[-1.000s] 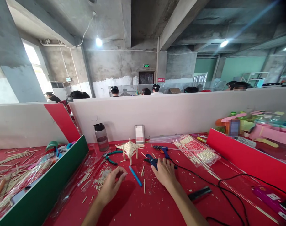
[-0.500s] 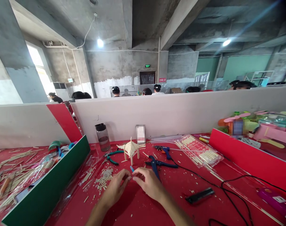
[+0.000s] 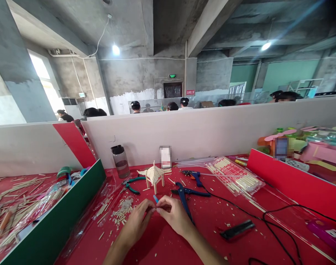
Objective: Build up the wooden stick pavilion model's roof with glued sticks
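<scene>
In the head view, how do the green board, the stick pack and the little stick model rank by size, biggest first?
1. Green board, partly nearer the camera
2. Stick pack
3. Little stick model

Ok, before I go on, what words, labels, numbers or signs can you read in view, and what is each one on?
"B": white patch on the purple object, at the right edge; it may be only part of a mark.
"卫生间请上三楼": probable reading, small, on the red wall sign.
Too small to read: green lit sign above the door.
Blurred out: propped white rectangle.
</scene>
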A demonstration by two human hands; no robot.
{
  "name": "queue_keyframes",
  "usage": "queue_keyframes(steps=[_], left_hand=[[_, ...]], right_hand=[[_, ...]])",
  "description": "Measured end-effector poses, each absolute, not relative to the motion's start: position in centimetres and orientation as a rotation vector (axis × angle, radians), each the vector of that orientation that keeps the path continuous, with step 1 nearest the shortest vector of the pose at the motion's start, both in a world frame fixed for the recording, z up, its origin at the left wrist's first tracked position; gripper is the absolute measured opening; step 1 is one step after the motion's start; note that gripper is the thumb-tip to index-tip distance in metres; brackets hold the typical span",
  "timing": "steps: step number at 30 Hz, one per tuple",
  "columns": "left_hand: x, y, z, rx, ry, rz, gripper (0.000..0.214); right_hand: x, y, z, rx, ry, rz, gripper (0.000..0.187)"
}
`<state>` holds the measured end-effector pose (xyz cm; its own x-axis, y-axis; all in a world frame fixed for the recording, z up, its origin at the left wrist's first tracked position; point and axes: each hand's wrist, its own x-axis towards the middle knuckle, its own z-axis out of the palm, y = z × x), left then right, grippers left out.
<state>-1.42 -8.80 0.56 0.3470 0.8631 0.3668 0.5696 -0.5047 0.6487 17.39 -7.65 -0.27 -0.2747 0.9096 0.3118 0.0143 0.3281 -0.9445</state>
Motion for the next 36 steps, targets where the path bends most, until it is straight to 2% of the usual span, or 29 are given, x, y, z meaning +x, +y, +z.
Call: queue_keyframes(steps=[7, 12, 18, 24, 36], left_hand=[[-1.1, -8.6, 2.1, 2.182, 1.244, 0.987, 0.02], [-2.1, -6.2, 6.0, 2.185, 1.34, 0.979, 0.024], [-3.8, -0.4, 10.0, 2.24, 1.356, 0.583, 0.027], [-3.6, 2.2, 8.3, 2.066, 1.314, 0.6, 0.021], [-2.5, 2.8, 4.1, 1.57, 1.045, 0.815, 0.036]], right_hand=[[17.5, -7.6, 0.4, -0.834, -1.493, 1.167, 0.008], [17.5, -5.7, 0.9, -0.889, -1.394, 1.115, 0.017], [16.7, -2.4, 2.0, -0.872, -1.357, 1.118, 0.016], [15.8, -1.2, 1.4, -0.918, -1.308, 1.16, 0.018], [14.7, -1.5, -1.6, -0.993, -1.071, 1.328, 0.033]])
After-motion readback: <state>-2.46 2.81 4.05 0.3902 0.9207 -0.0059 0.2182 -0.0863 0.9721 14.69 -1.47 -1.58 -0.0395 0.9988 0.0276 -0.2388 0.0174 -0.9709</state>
